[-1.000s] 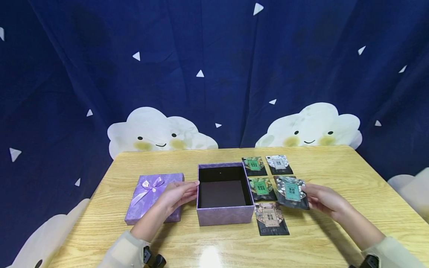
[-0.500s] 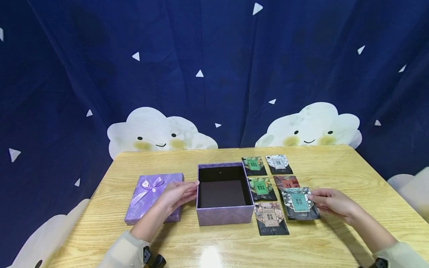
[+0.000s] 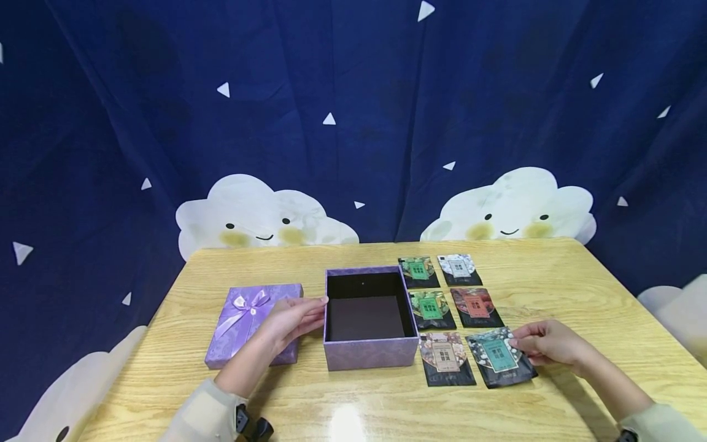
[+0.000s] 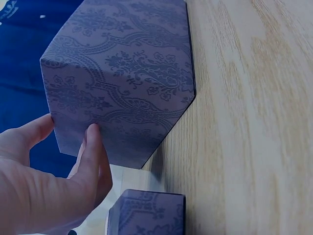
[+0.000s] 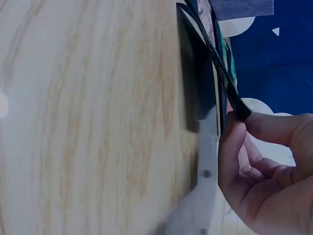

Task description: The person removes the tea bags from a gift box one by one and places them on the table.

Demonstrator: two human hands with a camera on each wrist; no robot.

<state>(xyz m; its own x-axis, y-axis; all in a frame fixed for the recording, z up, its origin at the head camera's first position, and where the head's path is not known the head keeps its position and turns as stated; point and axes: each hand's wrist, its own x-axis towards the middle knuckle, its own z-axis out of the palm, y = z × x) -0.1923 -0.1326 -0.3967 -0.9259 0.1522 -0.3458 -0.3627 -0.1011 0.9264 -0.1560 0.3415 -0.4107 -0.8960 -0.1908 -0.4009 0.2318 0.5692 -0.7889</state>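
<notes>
My right hand [image 3: 544,341] pinches the right edge of a black tea packet [image 3: 499,358] with a teal label, thumb on top. Its near edge lies low at the tabletop, and in the right wrist view the packet [image 5: 230,83] shows edge-on, tilted. With the left hand [image 3: 295,320] I hold the left wall of a purple gift box [image 3: 371,356], thumb at the rim and fingers against the outside. The box is lidless, with a bare dark inside. In the left wrist view the patterned box wall [image 4: 132,73] rises beyond the fingertips.
The purple lid [image 3: 237,307] with its ribbon bow lies left of the box, under my left forearm. Right of the box lie several other packets, including a red one [image 3: 476,307], a pink-labelled one [image 3: 446,359] and a white one [image 3: 459,270]. A blue curtain [image 3: 353,123] hangs behind.
My right hand has drawn the teal-labelled packet toward me and slightly right, lowering it beside the pink-labelled one. The red packet is now uncovered. My left hand and the box stay put.
</notes>
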